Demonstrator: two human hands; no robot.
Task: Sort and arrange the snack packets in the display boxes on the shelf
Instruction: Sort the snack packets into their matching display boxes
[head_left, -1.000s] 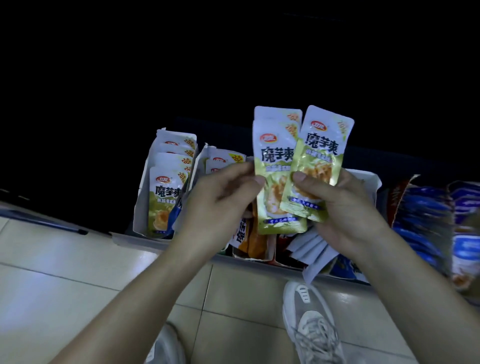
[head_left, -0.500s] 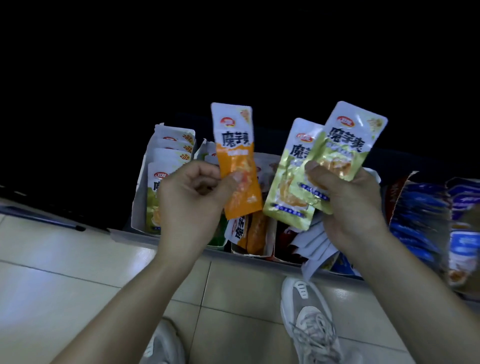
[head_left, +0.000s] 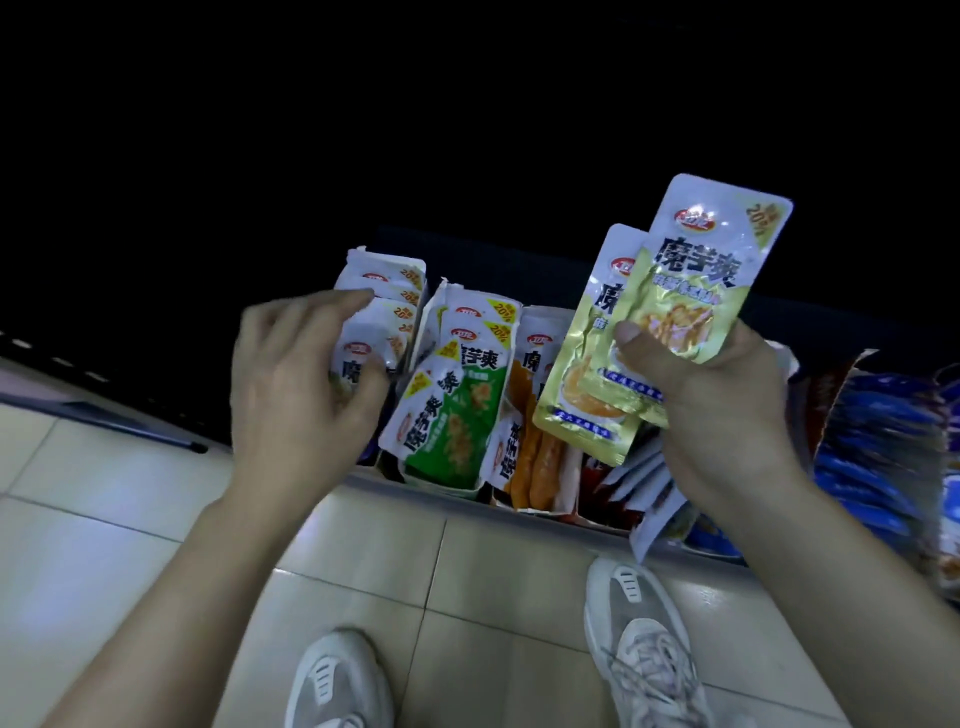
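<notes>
We look down on a pale tiled floor (head_left: 130, 493) and a low shelf (head_left: 519, 501) whose back is lost in darkness. A row of display boxes stands along its front edge. The left box (head_left: 384, 258) holds white-topped packets, the next one green packets (head_left: 452, 421), then orange packets (head_left: 535, 457), with blue packets (head_left: 872, 441) at the far right.

We judge the sorting to be midway. The right hand (head_left: 717, 410) holds two yellow packets (head_left: 675, 312) raised above the boxes, fanned and overlapping. Its thumb (head_left: 631, 332) presses across their fronts and its fingers are curled behind them, so the pinch is firm. More loose packets poke out beneath that hand.

The left hand (head_left: 301, 384) is over the left box. Its fingers are spread and bent across the front packets and its thumb lies against the nearest one. It is blurred, so we cannot tell whether it pinches a packet or only touches the stack.

The next move, as we read it, is to make room in the matching box and slide the yellow pair in upright, faces forward. That calls for the left hand to part or steady the row while the right lowers the pair, keeping the two aligned so they do not slip apart.
</notes>
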